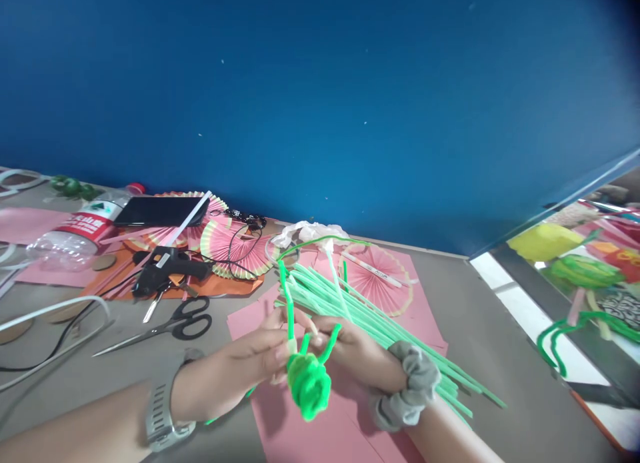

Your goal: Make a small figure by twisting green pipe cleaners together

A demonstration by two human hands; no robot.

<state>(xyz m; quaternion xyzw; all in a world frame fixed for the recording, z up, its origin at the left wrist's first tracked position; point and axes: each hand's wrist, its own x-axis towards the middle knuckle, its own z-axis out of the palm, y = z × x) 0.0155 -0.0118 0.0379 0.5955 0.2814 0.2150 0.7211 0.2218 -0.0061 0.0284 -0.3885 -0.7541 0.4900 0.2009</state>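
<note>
A bright green coil of fuzzy stems (309, 383) hangs in front of my fingers, with several loose stem ends sticking up from it. My left hand (263, 353) pinches it at its upper left, beside a long upright green stem. Just to the right, my right hand (350, 346) has its fingers closed close behind the shorter stem ends; its fingertips are partly hidden. Under and behind my hands, a bundle of pale green stems (370, 316) lies across pink sheets (425, 310).
Scissors (175, 326) and a black glue gun (167, 271) lie left of my hands. Farther back are a plastic bottle (83, 226), a black phone (157, 211), pink paper fans (240, 250) and cables. A blue partition (320, 116) stands behind; colourful items lie beyond the table's right edge.
</note>
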